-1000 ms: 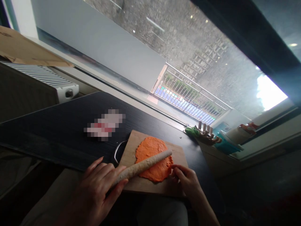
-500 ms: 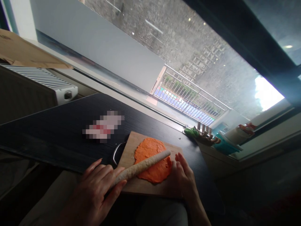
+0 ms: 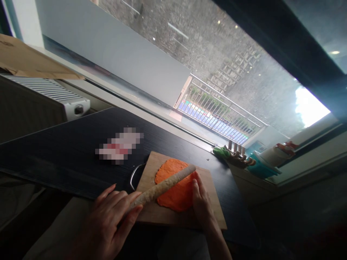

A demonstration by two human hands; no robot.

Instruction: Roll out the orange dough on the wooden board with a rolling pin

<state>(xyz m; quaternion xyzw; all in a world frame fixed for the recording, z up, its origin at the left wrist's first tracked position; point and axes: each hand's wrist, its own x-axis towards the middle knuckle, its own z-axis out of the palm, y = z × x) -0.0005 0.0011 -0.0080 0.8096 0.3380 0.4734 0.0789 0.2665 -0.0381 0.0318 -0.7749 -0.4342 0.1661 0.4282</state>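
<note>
A flat, roundish sheet of orange dough (image 3: 177,193) lies on a wooden cutting board (image 3: 154,216). Across it slants a floury wooden rolling pin (image 3: 162,186), its far end near the dough's upper right. My left hand (image 3: 114,213) is wrapped round the near end of the pin. At the dough's right edge is my right hand (image 3: 202,198), fingers stretched out and close together, touching the edge, with the fingertips just below the pin's far end. Nothing shows in the right hand's grasp.
The board rests on a dark table (image 3: 81,144). A metal handle (image 3: 132,177) sticks out at its left. A blurred pinkish item (image 3: 119,146) lies farther left. Wooden hooks (image 3: 238,153), a green cloth-like item (image 3: 221,151) and a teal container (image 3: 262,166) stand by the window.
My right hand has moved left from beside the dough onto its right edge. The pin's far end has shifted slightly up; my left hand still grips it.
</note>
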